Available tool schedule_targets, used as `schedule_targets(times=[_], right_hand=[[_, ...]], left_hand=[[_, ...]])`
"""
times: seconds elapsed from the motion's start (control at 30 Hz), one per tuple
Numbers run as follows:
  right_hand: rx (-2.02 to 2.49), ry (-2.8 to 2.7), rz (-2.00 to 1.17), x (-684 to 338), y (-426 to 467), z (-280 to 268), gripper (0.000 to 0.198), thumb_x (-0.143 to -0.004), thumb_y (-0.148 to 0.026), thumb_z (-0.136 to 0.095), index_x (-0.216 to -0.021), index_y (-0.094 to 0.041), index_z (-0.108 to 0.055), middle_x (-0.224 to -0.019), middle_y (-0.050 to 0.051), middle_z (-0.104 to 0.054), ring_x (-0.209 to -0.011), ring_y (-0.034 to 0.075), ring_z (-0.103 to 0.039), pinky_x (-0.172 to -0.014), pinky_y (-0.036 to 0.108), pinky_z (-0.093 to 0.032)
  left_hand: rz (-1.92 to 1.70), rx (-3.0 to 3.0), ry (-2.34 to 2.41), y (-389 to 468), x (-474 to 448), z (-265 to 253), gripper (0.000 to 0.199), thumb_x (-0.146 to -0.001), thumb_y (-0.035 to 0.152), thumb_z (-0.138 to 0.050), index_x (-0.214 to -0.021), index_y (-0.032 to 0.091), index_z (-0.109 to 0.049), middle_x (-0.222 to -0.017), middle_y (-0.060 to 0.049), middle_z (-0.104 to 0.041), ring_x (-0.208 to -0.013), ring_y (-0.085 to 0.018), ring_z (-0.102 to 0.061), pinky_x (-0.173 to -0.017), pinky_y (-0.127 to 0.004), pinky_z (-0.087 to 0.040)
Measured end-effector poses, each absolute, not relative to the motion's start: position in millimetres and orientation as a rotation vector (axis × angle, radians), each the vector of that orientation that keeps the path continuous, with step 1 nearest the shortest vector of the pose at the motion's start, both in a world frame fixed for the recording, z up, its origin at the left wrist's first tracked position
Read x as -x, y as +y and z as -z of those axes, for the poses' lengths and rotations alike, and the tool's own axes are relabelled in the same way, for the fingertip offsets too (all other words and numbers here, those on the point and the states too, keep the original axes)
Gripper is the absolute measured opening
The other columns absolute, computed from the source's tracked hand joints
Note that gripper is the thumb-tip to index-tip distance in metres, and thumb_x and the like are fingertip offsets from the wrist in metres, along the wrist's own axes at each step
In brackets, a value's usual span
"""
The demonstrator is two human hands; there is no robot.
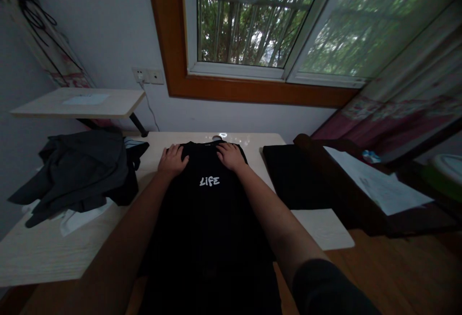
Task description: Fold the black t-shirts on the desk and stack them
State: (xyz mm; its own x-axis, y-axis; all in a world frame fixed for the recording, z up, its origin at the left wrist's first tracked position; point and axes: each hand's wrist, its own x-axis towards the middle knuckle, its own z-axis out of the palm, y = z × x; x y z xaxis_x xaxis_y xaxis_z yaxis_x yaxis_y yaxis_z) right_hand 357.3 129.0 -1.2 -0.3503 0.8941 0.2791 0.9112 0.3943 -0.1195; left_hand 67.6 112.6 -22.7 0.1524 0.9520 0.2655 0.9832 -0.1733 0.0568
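A black T-shirt (209,209) with white lettering on its chest lies spread on the pale wooden table (159,139), its neckline toward the wall. On its far left shoulder rests my left hand (173,160), palm down with the fingers stretched out. My right hand (230,156) lies flat on the far right shoulder, fingers extended. Neither hand grips the cloth. The shirt's near part runs into dark shadow, so its lower edge is hard to make out.
Dark grey clothes (86,165) are heaped at the left, below a small raised shelf (79,100). A folded black garment (296,175) lies at the right. Beyond it stands dark brown furniture with papers (375,180). A window (252,21) is ahead.
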Motion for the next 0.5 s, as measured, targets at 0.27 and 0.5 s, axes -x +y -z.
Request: schedule_targets(times=[0.27, 0.5], right_hand=[[1.677, -2.312, 0.099, -363, 131, 8, 0.046, -0.103, -0.045, -0.041, -0.145, -0.029, -0.054, -0.155, 0.001, -0.048, -0.147, 0.03, -0.033, -0.119, 0.052, -0.026], [1.726, -2.243, 0.083, -365, 136, 11, 0.045, -0.103, -0.045, -0.042, -0.143, -0.028, -0.055, -0.154, 0.002, -0.05, -0.144, 0.03, -0.037, -0.119, 0.052, -0.026]], left_hand=[[0.23, 2.333, -2.024, 129, -57, 18, 0.069, -0.099, 0.056, -0.024, -0.156, 0.019, -0.036, -0.165, -0.009, -0.031, -0.155, -0.031, -0.021, -0.124, -0.058, -0.017], [0.177, 2.334, -2.025, 141, -55, 18, 0.07, -0.099, 0.059, -0.023, -0.158, 0.023, -0.033, -0.168, -0.005, -0.025, -0.157, -0.031, -0.011, -0.123, -0.06, -0.015]])
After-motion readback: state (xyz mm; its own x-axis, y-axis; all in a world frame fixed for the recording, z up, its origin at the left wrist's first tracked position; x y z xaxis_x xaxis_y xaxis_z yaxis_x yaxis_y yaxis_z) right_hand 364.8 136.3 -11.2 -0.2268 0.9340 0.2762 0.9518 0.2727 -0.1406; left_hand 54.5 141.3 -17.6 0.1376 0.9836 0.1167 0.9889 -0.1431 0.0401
